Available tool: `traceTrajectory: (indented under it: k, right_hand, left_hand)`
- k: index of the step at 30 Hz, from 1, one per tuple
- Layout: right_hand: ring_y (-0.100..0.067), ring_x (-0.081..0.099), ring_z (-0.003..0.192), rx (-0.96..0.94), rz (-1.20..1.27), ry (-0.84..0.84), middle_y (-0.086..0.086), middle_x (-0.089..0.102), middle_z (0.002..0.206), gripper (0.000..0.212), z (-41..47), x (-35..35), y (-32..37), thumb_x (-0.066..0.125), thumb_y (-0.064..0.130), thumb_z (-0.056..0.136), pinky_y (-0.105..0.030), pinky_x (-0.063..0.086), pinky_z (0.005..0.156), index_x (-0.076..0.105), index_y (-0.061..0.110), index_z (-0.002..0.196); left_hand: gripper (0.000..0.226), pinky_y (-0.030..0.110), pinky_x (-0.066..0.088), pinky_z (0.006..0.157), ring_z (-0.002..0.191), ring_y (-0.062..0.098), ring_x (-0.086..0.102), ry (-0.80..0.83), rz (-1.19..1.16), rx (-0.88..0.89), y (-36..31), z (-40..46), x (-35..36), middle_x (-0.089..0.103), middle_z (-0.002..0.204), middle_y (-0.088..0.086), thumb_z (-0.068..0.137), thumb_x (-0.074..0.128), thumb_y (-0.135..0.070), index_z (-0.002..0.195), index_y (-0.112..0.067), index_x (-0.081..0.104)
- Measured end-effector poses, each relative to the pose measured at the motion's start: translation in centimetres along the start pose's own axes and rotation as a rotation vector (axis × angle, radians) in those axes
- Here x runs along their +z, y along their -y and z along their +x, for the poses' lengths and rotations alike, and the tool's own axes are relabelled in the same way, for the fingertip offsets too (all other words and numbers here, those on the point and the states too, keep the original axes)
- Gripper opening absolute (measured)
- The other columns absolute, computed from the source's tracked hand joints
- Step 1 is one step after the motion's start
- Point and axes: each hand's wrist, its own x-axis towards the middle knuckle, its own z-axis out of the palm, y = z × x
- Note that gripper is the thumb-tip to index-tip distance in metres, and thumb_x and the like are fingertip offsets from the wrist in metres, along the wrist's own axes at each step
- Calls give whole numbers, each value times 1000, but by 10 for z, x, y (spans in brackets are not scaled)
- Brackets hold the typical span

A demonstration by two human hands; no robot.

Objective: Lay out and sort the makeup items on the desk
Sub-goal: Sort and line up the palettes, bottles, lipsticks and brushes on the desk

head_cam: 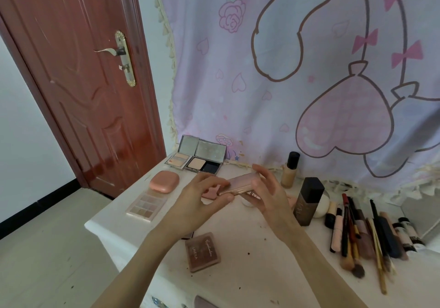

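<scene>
Both hands raised above the middle of the white tabletop (238,231), sharing one closed pink palette (240,182). Left hand (202,197) pinching the palette's left end between thumb and fingers. Right hand (267,192) curled round its right end, fingers arched over the top edge, thumb underneath. Palette held roughly level, long side across the view, clear of the tabletop.

Back left, against the hanging cloth (297,69): two open compacts with mirrors upright, side by side and touching — smaller compact (179,156) on the left, larger compact (206,160) on the right. In front of those, a rounded pink case (164,181), shut. Just nearer, an open eyeshadow tray (146,204) with rows of beige and brown pans. Near front edge, between the forearms, a flat brown palette (202,251), lid shut, script lettering on top.

Right of the hands: pale foundation bottle (290,169) with black cap, upright near the cloth; dark square bottle (308,201) upright, nearer, with a white round jar (321,204) just behind it. Further right, a row of brushes and pencils (366,236) lying side by side, mixed with tubes. Small pink item beneath the hands, mostly hidden; kind not discernible.

Left background: red-brown door (78,81), shut.
</scene>
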Motion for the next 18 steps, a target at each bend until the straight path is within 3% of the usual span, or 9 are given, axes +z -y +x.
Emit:
traceTrajectory:
  k: [2, 5, 9, 13, 16, 18]
  right_hand:
    - [-22, 63, 102, 33, 89, -10, -9, 62, 107, 69, -1, 2, -1, 78, 48, 62, -36, 53, 90, 51, 19, 119]
    - [-20, 65, 98, 59, 122, 31, -15, 60, 112, 47, -7, 4, 2, 66, 33, 81, -31, 55, 84, 49, 18, 122]
    - [-14, 67, 98, 91, 63, 87, -7, 60, 121, 82, -11, 2, 3, 75, 59, 52, -21, 54, 74, 50, 21, 120]
    - [-13, 65, 103, 138, -4, 137, 5, 60, 116, 91, -16, 2, -1, 71, 51, 59, -22, 54, 81, 40, 14, 135]
    - [-13, 65, 102, 148, 7, 113, -2, 59, 123, 81, -15, 4, -5, 65, 36, 66, -24, 53, 85, 39, 8, 137]
    - [-16, 65, 103, 142, 20, 93, -8, 58, 125, 73, -14, 6, -4, 64, 31, 70, -26, 53, 87, 42, 6, 135]
  left_hand:
    - [34, 8, 38, 89, 103, -4, 50, 10, -24, -1, -8, 0, 3, 53, 110, -11, 71, 55, -58, 97, -36, 58]
    - [31, 15, 41, 90, 102, 3, 53, 176, -110, -87, -15, 1, 0, 59, 104, -11, 76, 61, -49, 99, -30, 53]
    - [38, 18, 43, 87, 94, 8, 56, 249, -117, -65, -17, -1, -8, 61, 99, -12, 68, 56, -55, 101, -36, 54]
    - [42, 20, 46, 87, 96, 4, 56, 280, -75, -81, -12, -7, -8, 60, 108, -11, 68, 53, -60, 109, -52, 53]
    - [43, 25, 49, 88, 97, 3, 59, 284, -102, -116, -8, -11, -7, 63, 106, -19, 71, 53, -62, 114, -55, 55]
    - [40, 19, 47, 86, 98, 1, 59, 273, -118, -113, -10, -12, -9, 64, 105, -23, 76, 52, -61, 115, -54, 55]
